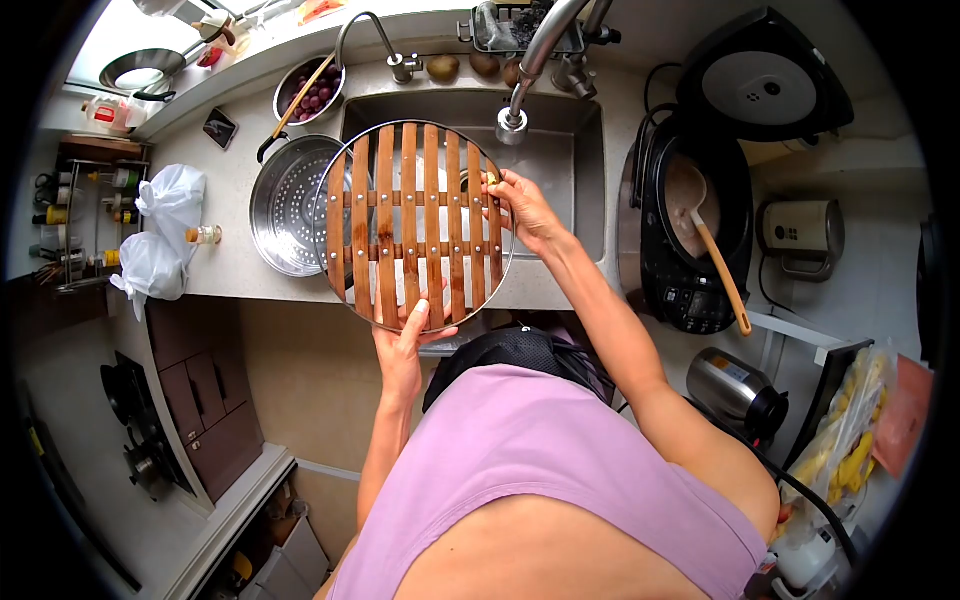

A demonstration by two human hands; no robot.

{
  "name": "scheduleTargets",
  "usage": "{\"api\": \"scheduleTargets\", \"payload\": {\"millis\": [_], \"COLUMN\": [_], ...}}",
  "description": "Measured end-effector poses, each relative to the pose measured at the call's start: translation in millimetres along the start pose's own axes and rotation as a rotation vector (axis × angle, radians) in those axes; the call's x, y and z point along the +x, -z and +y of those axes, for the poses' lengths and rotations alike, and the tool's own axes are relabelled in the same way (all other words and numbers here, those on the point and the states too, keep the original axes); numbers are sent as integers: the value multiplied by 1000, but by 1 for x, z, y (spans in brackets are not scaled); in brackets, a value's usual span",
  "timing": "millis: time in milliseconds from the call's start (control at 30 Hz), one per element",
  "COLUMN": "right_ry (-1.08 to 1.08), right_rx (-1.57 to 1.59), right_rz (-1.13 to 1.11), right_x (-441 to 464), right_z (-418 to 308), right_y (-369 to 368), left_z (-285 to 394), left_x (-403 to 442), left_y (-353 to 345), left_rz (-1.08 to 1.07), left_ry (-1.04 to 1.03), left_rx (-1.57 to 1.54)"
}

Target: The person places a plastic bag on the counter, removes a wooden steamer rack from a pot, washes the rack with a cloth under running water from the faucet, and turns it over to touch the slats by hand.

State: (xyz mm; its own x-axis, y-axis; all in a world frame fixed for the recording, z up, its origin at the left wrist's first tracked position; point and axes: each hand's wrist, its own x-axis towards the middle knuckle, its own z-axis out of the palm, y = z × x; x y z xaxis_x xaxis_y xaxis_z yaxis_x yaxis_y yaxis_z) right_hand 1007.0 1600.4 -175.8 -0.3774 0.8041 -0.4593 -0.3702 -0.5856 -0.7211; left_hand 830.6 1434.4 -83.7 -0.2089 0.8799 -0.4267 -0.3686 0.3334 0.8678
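Observation:
A round rack of brown wooden slats (409, 225), joined by two riveted cross strips, is held up over the sink's left part and the counter edge. A thin metal rim circles the slats; whether it belongs to the rack or to a lid behind cannot be made out. My left hand (402, 335) grips the near edge, thumb on top and fingers beneath. At the right edge, my right hand (530, 208) is closed on the rack, with a small yellowish bit by its fingertips. Partly behind the rack stands a perforated steel pot (285, 215).
The steel sink (585, 190) has a faucet (513, 122) above it. A bowl of dark red fruit (312, 95) is at the back left. White plastic bags (165, 235) and a small jar (204, 235) lie left. On the right, an open cooker (690, 220) holds a ladle (715, 250).

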Motion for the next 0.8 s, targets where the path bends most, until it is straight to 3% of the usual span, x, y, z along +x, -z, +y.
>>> {"api": "scheduleTargets", "payload": {"millis": [800], "right_ry": [53], "right_rx": [50], "right_rz": [51], "right_x": [6], "right_z": [19], "right_y": [-1], "left_z": [-1], "left_x": [-4], "left_y": [-1], "left_rz": [1], "left_ry": [19], "left_rx": [11]}}
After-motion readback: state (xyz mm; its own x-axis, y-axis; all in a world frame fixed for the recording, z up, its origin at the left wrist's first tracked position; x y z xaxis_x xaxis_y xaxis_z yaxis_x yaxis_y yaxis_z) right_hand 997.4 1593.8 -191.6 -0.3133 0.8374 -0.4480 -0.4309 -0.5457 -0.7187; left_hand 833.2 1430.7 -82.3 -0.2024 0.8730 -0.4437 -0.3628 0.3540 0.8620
